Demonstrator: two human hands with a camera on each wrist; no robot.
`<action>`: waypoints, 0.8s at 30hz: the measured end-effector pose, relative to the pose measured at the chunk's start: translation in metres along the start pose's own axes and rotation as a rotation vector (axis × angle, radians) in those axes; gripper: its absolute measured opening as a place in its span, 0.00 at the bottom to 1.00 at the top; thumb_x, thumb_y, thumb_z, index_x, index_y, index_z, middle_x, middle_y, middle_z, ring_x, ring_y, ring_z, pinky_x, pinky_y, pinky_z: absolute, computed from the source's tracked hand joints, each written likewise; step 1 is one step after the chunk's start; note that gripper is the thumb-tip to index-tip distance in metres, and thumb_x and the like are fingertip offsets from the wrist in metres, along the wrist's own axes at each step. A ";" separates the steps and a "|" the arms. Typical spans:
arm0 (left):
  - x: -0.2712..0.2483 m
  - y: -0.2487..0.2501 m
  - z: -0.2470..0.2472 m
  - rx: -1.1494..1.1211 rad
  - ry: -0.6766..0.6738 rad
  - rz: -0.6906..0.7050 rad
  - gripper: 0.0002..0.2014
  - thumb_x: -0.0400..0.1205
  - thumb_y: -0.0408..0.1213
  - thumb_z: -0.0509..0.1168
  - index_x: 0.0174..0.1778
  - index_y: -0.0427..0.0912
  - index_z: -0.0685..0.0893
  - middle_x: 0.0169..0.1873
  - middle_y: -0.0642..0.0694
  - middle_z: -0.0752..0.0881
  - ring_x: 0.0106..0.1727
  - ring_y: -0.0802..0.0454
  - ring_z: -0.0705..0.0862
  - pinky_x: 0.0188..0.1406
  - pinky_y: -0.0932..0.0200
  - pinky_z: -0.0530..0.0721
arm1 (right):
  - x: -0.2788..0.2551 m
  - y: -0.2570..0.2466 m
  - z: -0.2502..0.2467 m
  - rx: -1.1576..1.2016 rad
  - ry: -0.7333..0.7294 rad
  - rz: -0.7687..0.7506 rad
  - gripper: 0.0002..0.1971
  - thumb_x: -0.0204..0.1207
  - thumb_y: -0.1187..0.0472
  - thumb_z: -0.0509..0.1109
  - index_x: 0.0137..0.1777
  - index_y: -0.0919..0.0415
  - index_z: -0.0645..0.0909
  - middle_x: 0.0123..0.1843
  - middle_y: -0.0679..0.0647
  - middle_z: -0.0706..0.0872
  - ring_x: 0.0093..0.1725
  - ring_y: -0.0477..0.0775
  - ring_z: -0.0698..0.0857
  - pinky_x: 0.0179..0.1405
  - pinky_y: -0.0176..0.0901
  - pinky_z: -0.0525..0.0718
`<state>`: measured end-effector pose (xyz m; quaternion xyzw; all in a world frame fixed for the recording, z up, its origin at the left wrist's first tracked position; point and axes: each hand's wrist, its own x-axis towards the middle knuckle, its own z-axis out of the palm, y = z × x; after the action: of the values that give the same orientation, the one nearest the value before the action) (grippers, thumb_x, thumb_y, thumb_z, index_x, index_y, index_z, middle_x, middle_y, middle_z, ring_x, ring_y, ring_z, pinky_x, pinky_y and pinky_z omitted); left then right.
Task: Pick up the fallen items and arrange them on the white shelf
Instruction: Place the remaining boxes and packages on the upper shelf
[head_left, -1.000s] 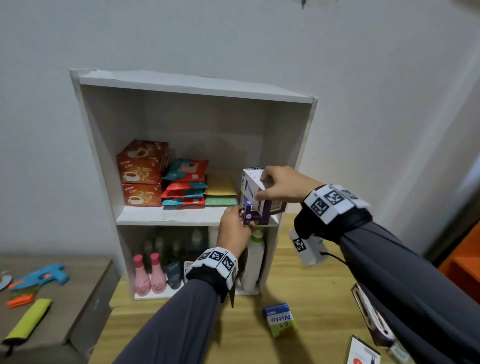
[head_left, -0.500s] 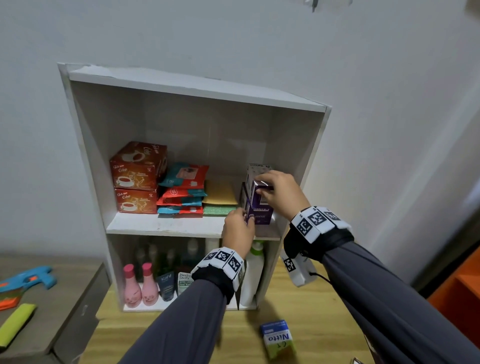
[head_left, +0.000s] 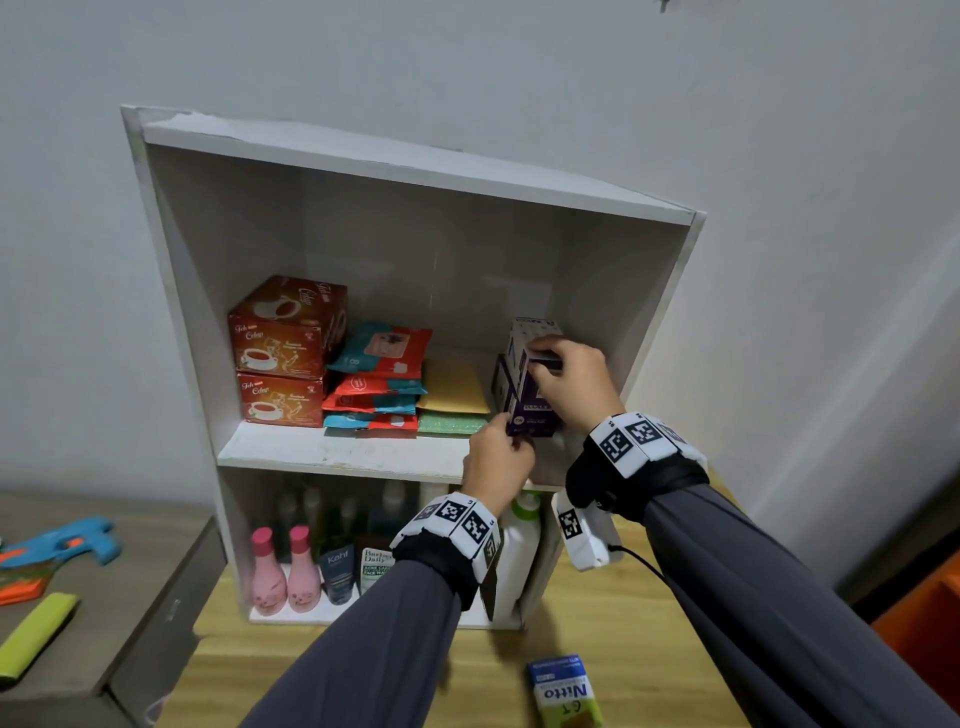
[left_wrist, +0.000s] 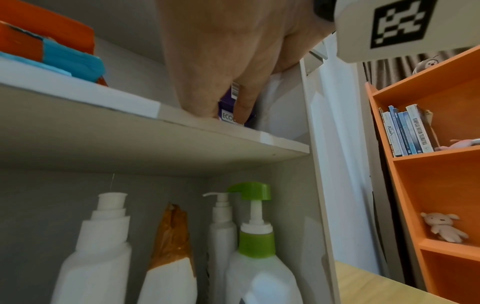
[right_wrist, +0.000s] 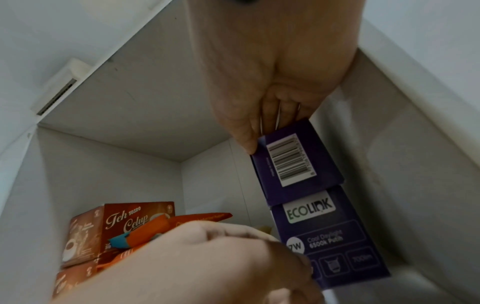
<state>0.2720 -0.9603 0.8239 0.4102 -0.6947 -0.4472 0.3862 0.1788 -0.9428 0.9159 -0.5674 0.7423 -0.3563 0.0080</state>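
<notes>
Two purple Ecolink bulb boxes are stacked at the right end of the white shelf's (head_left: 363, 452) upper board. My right hand (head_left: 543, 361) grips the upper purple box (right_wrist: 293, 164) from above, thumb on its left edge. My left hand (head_left: 511, 441) pinches the lower purple box (right_wrist: 324, 236) at its bottom left corner, and its fingertips (left_wrist: 205, 111) touch the board. A white-topped box (head_left: 532, 330) stands just behind the stack. On the wooden surface below lies a fallen blue and green Nitto box (head_left: 563, 693).
Two red tea boxes (head_left: 285, 353), red and blue packets (head_left: 379, 384) and flat yellow and green pads (head_left: 452, 395) fill the rest of the upper board. Bottles (head_left: 285, 571) stand in the lower compartment. A grey side table (head_left: 78, 597) with toys is at the left, an orange bookshelf (left_wrist: 428, 164) at the right.
Both hands have carried the purple boxes from in front of the shelf into the right end of the upper compartment and set them on the board. The head view has come closer.
</notes>
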 end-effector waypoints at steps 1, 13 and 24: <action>0.001 0.000 -0.001 -0.001 -0.011 -0.008 0.16 0.78 0.30 0.61 0.62 0.38 0.79 0.48 0.38 0.88 0.49 0.40 0.86 0.54 0.44 0.85 | 0.001 0.000 0.000 0.007 -0.006 0.007 0.16 0.78 0.63 0.64 0.65 0.60 0.81 0.64 0.57 0.85 0.63 0.55 0.83 0.66 0.45 0.81; 0.001 0.004 -0.010 0.016 -0.108 -0.008 0.17 0.78 0.33 0.62 0.63 0.43 0.78 0.51 0.39 0.87 0.53 0.41 0.85 0.55 0.46 0.84 | -0.005 -0.007 -0.007 -0.064 -0.044 0.009 0.19 0.77 0.61 0.64 0.68 0.61 0.78 0.65 0.61 0.82 0.66 0.59 0.79 0.70 0.48 0.76; -0.048 0.033 -0.010 0.244 -0.155 0.167 0.07 0.78 0.31 0.65 0.49 0.33 0.85 0.48 0.37 0.87 0.51 0.42 0.85 0.53 0.52 0.82 | -0.089 0.003 -0.068 -0.108 -0.103 -0.065 0.12 0.77 0.63 0.66 0.57 0.63 0.84 0.58 0.59 0.85 0.58 0.56 0.82 0.54 0.37 0.74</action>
<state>0.2910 -0.9111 0.8493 0.3590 -0.8033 -0.3562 0.3144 0.1796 -0.8315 0.9297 -0.6083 0.7403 -0.2862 0.0039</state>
